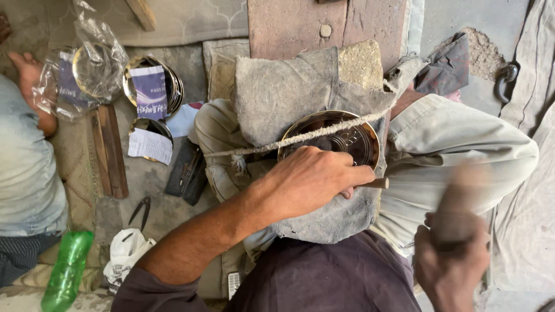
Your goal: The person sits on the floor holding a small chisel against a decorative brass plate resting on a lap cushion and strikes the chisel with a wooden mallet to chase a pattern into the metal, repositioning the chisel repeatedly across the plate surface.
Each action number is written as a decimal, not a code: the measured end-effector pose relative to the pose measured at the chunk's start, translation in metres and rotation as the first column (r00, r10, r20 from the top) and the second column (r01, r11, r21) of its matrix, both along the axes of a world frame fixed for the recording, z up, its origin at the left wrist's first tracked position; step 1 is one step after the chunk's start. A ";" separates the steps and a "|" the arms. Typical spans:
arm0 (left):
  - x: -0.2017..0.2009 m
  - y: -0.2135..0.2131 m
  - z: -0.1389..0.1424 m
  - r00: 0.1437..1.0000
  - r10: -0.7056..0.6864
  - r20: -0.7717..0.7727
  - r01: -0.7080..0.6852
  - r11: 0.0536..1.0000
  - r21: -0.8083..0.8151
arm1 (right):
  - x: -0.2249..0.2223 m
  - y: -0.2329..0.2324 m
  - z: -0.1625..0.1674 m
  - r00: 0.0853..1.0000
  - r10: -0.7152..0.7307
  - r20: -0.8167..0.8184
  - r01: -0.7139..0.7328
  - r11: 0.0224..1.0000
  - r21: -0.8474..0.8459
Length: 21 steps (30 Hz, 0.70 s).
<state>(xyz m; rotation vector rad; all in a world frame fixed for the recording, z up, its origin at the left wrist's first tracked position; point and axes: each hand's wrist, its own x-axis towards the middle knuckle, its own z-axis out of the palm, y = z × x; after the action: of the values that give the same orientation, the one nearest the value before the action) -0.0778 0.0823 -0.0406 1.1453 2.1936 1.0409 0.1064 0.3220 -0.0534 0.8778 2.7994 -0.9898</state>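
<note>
A shiny round metal plate (341,136) with an engraved pattern rests on a grey padded cloth (283,92) over my lap, held down by a taut rope (324,132) across it. My left hand (309,179) is closed around a wooden-handled chisel (378,183) at the plate's near rim. My right hand (451,254) is at the lower right, blurred with motion, gripping a dark mallet (459,196) raised above it.
Another person sits at the left edge, one hand (26,72) near plastic-wrapped plates (87,72). More stacked plates with paper labels (150,86), wooden sticks (110,150), pliers (140,211), a green bottle (66,271) and a white cloth (124,251) lie on the floor.
</note>
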 end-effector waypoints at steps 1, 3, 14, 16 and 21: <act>0.002 -0.002 -0.001 0.999 0.026 0.021 -0.026 1.000 0.014 | 0.001 0.000 -0.001 0.991 0.096 0.097 -0.114 0.973 0.199; 0.006 -0.009 -0.004 0.995 0.080 0.059 -0.082 0.996 0.036 | 0.000 0.003 -0.001 0.966 0.165 0.199 -0.224 0.918 0.327; 0.019 -0.025 -0.005 0.928 0.373 0.005 -0.372 0.924 0.093 | -0.046 0.010 0.028 0.988 0.150 0.017 -0.151 0.975 0.164; 0.016 -0.023 -0.005 0.937 0.348 -0.011 -0.347 0.936 0.057 | -0.057 0.007 0.036 0.993 0.060 -0.104 -0.071 0.992 -0.100; 0.013 -0.025 -0.009 0.958 0.279 -0.058 -0.274 0.958 0.081 | -0.082 0.002 0.051 0.970 0.236 -0.054 -0.239 0.970 -0.053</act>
<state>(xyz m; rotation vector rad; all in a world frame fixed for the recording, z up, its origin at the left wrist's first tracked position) -0.0644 0.0578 -0.0496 0.9325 2.4410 1.2193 0.0242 0.3240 -0.0027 0.5025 2.8106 -1.0609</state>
